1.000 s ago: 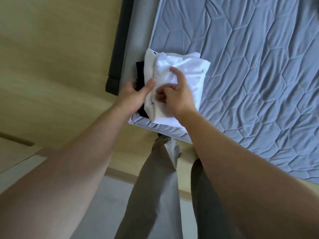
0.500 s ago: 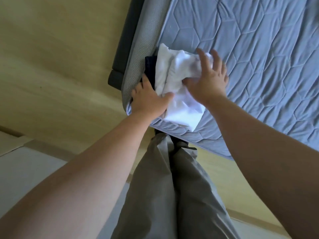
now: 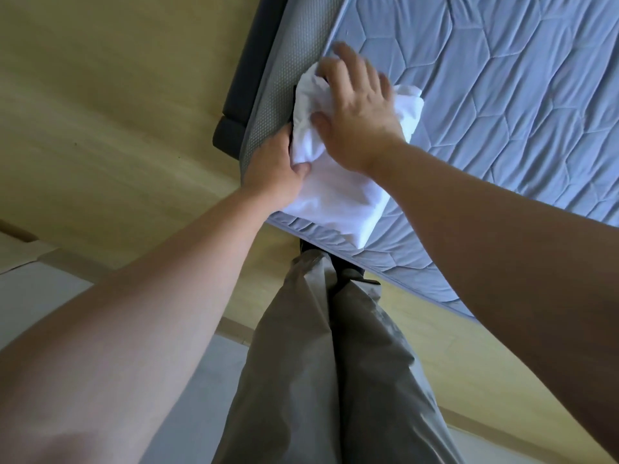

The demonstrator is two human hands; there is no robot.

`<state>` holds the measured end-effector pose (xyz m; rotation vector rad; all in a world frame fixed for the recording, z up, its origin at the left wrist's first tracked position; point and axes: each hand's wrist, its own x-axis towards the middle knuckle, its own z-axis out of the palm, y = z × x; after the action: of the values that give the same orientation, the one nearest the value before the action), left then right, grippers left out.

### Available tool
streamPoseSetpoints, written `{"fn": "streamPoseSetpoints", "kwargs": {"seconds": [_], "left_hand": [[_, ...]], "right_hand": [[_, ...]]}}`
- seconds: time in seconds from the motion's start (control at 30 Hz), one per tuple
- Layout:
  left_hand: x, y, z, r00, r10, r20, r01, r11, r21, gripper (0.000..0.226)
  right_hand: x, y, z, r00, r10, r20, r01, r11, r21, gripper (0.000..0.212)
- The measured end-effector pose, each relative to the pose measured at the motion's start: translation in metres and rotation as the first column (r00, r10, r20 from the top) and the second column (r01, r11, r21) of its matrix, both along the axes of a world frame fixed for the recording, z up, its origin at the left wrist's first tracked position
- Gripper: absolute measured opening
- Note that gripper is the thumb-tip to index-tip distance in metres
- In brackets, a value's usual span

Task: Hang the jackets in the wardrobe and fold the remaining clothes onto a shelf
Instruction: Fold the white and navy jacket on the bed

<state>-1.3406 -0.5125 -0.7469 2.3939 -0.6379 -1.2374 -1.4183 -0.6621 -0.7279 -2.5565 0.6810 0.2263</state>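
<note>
A folded white garment (image 3: 338,192) lies at the corner of the blue quilted mattress (image 3: 502,95). Beneath it a dark garment (image 3: 294,95) shows only as a thin edge on the left. My left hand (image 3: 276,169) grips the left side of the stack, thumb on top of the white cloth, fingers tucked out of sight under the edge. My right hand (image 3: 358,108) lies flat on top of the white garment with its fingers spread, covering the far half.
The mattress sits on a dark bed frame (image 3: 241,95) whose corner juts out at the left. Light wooden floor (image 3: 100,112) spreads to the left. My legs in grey trousers (image 3: 321,363) stand against the mattress's near edge.
My right hand has gone from curled fingers on the white cloth to lying flat and further up. My left hand has slid down the stack's left side and taken hold.
</note>
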Motion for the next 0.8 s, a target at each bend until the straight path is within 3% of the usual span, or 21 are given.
{"fn": "streamPoseSetpoints", "kwargs": {"seconds": [0.03, 0.1, 0.2, 0.27, 0.37, 0.43, 0.5, 0.6, 0.7, 0.8], "left_hand": [[-0.002, 0.003, -0.003, 0.999, 0.05, 0.009, -0.05, 0.999, -0.014, 0.05], [-0.006, 0.008, -0.009, 0.991, 0.128, 0.042, -0.126, 0.992, -0.028, 0.044], [-0.008, 0.008, -0.01, 0.961, 0.274, 0.038, -0.272, 0.961, -0.042, 0.046], [-0.011, 0.006, -0.007, 0.965, 0.263, -0.004, -0.263, 0.964, -0.028, 0.07], [-0.019, 0.002, 0.005, 0.995, 0.016, -0.103, -0.01, 0.998, 0.054, 0.134], [-0.025, 0.002, 0.011, 0.994, -0.064, -0.089, 0.074, 0.99, 0.116, 0.148], [-0.028, 0.002, 0.018, 0.997, -0.019, -0.079, 0.03, 0.991, 0.129, 0.135], [-0.029, 0.002, 0.038, 0.998, -0.027, -0.054, 0.037, 0.983, 0.179, 0.094], [-0.031, 0.004, 0.074, 0.983, -0.181, -0.021, 0.182, 0.97, 0.162, 0.052], [-0.03, 0.013, 0.124, 0.943, -0.328, 0.061, 0.316, 0.936, 0.155, 0.04]], "right_hand": [[0.006, 0.0, 0.001, 0.991, 0.132, -0.038, -0.133, 0.99, -0.036, 0.071], [0.017, -0.003, 0.002, 0.888, 0.41, -0.207, -0.435, 0.896, -0.092, 0.086], [0.031, -0.01, 0.003, 0.722, 0.568, -0.395, -0.655, 0.744, -0.128, 0.076], [0.042, -0.014, 0.006, 0.663, 0.592, -0.458, -0.72, 0.673, -0.171, 0.076], [0.057, -0.016, 0.016, 0.569, 0.621, -0.54, -0.794, 0.587, -0.162, 0.071], [0.061, -0.015, 0.025, 0.528, 0.63, -0.569, -0.821, 0.55, -0.153, 0.06], [0.058, -0.015, 0.038, 0.501, 0.654, -0.567, -0.846, 0.509, -0.16, 0.051], [0.051, -0.017, 0.069, 0.43, 0.704, -0.565, -0.88, 0.467, -0.088, 0.051], [0.035, -0.017, 0.111, 0.411, 0.668, -0.621, -0.815, 0.574, 0.077, 0.042], [0.013, -0.012, 0.154, 0.433, 0.619, -0.655, -0.766, 0.636, 0.094, 0.049]]}}
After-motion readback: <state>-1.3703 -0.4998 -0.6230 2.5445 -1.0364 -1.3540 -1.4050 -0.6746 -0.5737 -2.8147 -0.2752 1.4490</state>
